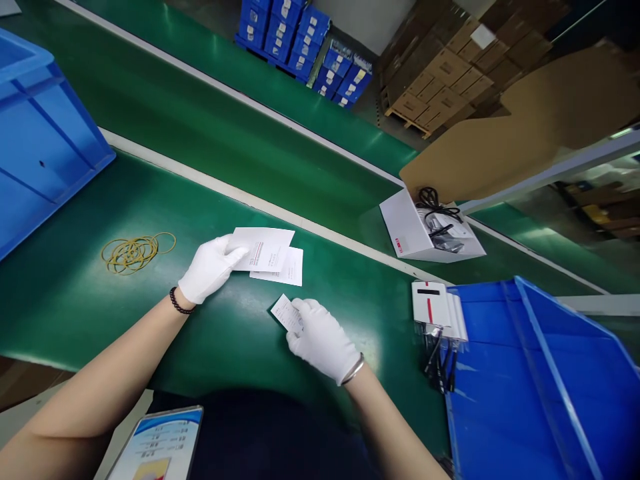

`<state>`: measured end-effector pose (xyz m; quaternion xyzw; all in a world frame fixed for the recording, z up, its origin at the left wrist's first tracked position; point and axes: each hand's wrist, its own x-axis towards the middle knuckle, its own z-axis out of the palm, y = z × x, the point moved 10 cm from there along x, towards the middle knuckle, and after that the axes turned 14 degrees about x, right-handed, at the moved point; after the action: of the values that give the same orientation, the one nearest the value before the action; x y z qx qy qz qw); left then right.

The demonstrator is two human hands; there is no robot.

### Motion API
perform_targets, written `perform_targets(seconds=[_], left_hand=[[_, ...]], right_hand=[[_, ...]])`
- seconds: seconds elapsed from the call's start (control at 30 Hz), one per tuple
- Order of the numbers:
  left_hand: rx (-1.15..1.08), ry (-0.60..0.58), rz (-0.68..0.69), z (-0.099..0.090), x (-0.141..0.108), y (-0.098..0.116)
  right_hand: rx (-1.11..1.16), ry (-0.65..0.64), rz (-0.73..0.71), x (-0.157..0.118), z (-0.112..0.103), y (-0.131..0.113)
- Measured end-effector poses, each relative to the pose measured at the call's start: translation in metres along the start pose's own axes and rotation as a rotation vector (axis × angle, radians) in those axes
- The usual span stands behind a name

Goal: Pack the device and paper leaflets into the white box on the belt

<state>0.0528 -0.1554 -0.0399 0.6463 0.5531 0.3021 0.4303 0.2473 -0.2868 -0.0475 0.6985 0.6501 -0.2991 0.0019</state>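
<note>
White slip [286, 313] juts from pinching right grip [325, 341], upper leaflet [265, 248] from pinching left grip [210, 267].

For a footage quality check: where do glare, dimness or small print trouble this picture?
Head view: pale glare lies on the glossy green tabletop beside the white-gloved right hand; head view: the stacked brown cardboard boxes behind look dim; head view: fine print on the rectangular white paper sheet in the white-gloved left hand is too small to read.
</note>
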Motion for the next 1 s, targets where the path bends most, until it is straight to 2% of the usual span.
perform_targets(seconds=[0.17, 0.37, 0.67, 0.77, 0.87, 0.93, 1.0], left_hand=[[0.000, -0.022, 0.035, 0.003, -0.001, 0.003], [0.017, -0.030, 0.032, 0.005, 0.000, 0.003], [-0.051, -0.088, -0.003, 0.011, -0.003, 0.000], [-0.086, -0.082, -0.029, 0.012, -0.004, 0.002], [-0.118, -0.021, -0.002, 0.013, -0.011, 0.010], [-0.175, -0.017, 0.014, 0.022, -0.019, 0.016], [-0.309, -0.111, 0.001, 0.045, -0.030, 0.019]], right_hand=[[0.258, -0.133, -0.132, 0.001, -0.007, 0.012], [0.360, -0.191, -0.237, -0.003, -0.006, 0.014], [0.254, -0.087, -0.176, -0.003, -0.004, 0.012], [0.134, 0.103, -0.066, -0.006, -0.017, 0.021], [-0.009, 0.411, -0.002, -0.020, -0.050, 0.026], [-0.072, 0.617, -0.032, -0.031, -0.071, 0.016], [-0.084, 0.752, -0.083, -0.036, -0.083, 0.000]])
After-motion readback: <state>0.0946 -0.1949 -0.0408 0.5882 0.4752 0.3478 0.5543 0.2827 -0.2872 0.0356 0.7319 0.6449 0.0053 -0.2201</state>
